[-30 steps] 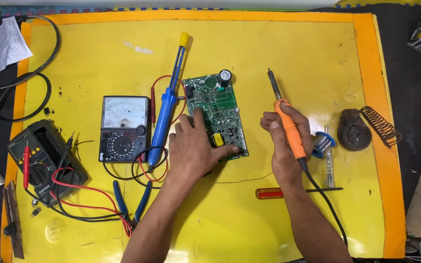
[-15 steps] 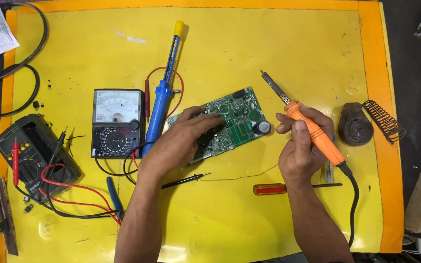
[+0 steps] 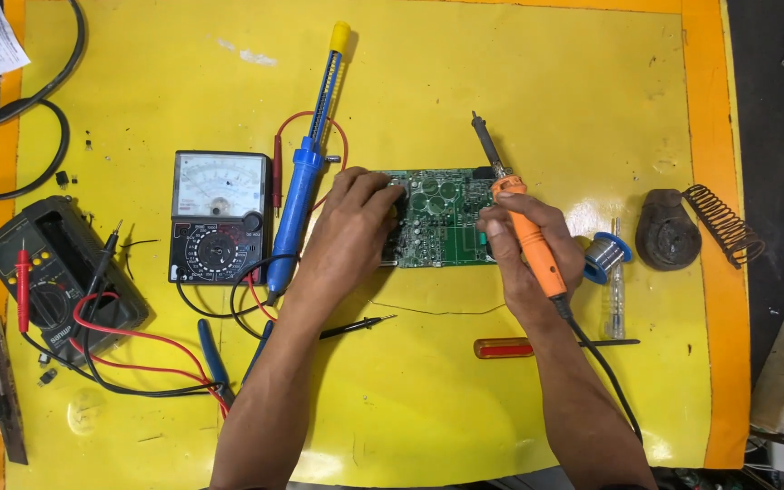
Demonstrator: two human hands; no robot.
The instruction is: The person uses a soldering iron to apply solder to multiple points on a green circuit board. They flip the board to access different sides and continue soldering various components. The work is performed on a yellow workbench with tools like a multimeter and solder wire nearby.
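The right hand (image 3: 524, 245) has its grip closed around the orange handle of a soldering iron (image 3: 524, 231), held much like a pen, with the dark metal tip slanting up and away over the top right corner of a green circuit board (image 3: 442, 218); the low hold on the handle keeps the fingers clear of the hot end, as far as can be judged. The left hand (image 3: 351, 227) lies on the left end of the board, fingers curled over its edge and pressing it flat, so that grip is closed on the board, apparently to steady it. The board lies flat on the yellow mat (image 3: 501, 73) covering the bench, between the two hands. Just left of the left hand lies a blue desoldering pump (image 3: 306, 172) with a yellow plunger cap, and beside it an analogue multimeter (image 3: 220, 216) with red and black leads. Farther left sits a dark digital multimeter (image 3: 56, 268). To the right of the iron hand stand a small spool of solder (image 3: 605, 254) and a dark iron stand with a coil spring (image 3: 682, 231), within easy reach. A red-handled screwdriver (image 3: 505, 347) lies near the right forearm.
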